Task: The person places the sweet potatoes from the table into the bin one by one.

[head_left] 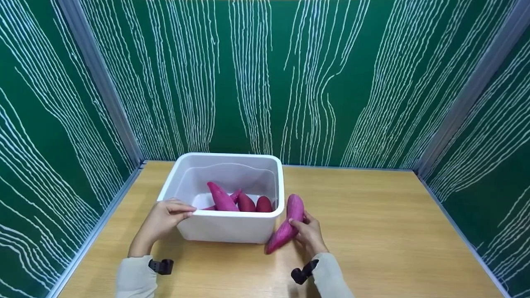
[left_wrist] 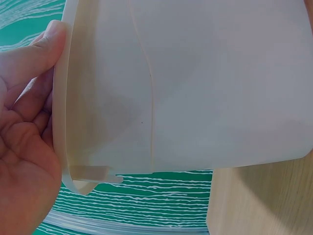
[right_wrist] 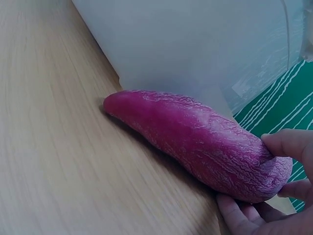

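A white plastic bin (head_left: 225,227) stands on the table, holding several pink and dark red sweet potatoes (head_left: 223,198). At its near left corner my left hand (head_left: 163,219) pinches the rim; in the left wrist view the thumb (left_wrist: 55,41) lies against the rim (left_wrist: 61,98). To the right of the bin, my right hand (head_left: 310,235) grips a long magenta sweet potato (head_left: 285,227) with wrinkled skin. The right wrist view shows thumb and fingers around its thicker end, while the tapered end (right_wrist: 120,103) points away, low over the table beside the bin's wall.
A light wood table (head_left: 372,223) reaches to green panels (head_left: 352,103) with white wavy lines at the back and both sides. Grey metal posts (head_left: 451,103) stand at the corners. Each wrist wears a small black camera (head_left: 304,272).
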Tool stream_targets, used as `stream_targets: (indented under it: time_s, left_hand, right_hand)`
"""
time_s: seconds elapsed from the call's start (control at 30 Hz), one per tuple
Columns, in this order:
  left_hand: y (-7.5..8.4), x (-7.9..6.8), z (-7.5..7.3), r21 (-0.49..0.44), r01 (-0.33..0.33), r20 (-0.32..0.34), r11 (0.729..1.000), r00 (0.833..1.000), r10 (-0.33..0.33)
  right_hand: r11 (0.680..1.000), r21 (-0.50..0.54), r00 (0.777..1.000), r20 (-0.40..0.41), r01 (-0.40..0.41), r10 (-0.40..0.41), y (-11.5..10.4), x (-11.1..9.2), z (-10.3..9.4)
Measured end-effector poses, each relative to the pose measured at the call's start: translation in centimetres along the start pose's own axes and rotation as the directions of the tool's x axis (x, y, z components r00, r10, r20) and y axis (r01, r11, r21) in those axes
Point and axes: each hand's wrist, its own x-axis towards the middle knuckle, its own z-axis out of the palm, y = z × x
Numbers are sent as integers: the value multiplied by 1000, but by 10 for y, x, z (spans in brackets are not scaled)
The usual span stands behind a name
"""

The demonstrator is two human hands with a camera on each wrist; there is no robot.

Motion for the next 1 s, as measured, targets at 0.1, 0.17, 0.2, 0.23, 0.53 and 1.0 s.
stream_targets:
  time_s: [0.1, 0.17, 0.2, 0.23, 0.53, 1.0]
  left_hand:
    - [0, 0, 0, 1, -26, 4, 1000, 1000, 26]
    - [0, 0, -1, -3, -40, 6, 999, 999, 40]
    - [-1, 1, -1, -8, -45, 5, 999, 999, 45]
    - [-1, 1, -1, -11, -52, 7, 999, 999, 52]
    - [-1, 1, -1, -13, -57, 20, 998, 998, 57]
    - [-1, 1, -1, -4, -31, 18, 1000, 999, 31]
  right_hand:
    - [1000, 22, 1000, 6, 6, -6, -1, -2, 0]
    - [999, 34, 1000, 7, 11, -11, -1, -3, 1]
    - [999, 37, 1000, 8, 13, -13, -1, -4, 1]
    - [999, 41, 1000, 8, 15, -16, -1, -4, 1]
    - [1000, 9, 1000, 4, 9, -9, -1, -4, -2]
    - [999, 33, 1000, 26, -15, 14, -1, -2, -6]
